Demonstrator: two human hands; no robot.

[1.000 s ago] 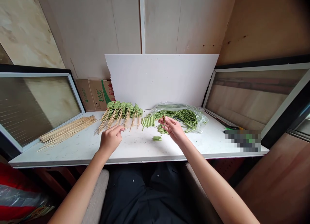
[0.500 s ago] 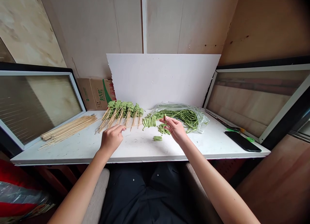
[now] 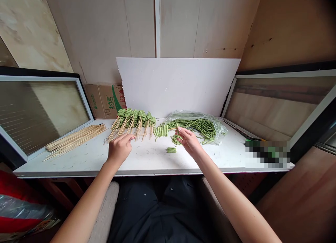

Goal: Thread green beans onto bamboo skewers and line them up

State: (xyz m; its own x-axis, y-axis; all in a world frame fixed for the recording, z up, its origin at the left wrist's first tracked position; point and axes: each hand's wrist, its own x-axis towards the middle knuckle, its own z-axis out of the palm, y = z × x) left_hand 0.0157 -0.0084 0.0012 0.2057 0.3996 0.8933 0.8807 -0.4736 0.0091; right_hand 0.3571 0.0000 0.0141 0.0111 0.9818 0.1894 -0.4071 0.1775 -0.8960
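My left hand [image 3: 120,148] is closed around the blunt end of a bamboo skewer [image 3: 144,134], held level above the table. Several cut green bean pieces [image 3: 160,131] sit side by side on that skewer. At its other end, my right hand [image 3: 189,140] pinches a short green bean piece [image 3: 177,126] between thumb and fingers, by the skewer's tip. Beneath the right hand lies a small heap of cut bean pieces [image 3: 175,140]. A neat little bundle of cut beans [image 3: 171,150] rests nearer the table's front.
Finished bean skewers [image 3: 136,116] are piled at the back left, beside loose bare skewers [image 3: 76,139]. Long beans [image 3: 199,126] lie in a clear plastic bag [image 3: 219,125] at the back right. A cardboard box [image 3: 102,101] stands behind the table [image 3: 147,162]. The right end is pixelated.
Both hands and the loaded skewer have shifted slightly left. The bean piece in my right hand stays close to the skewer's tip.
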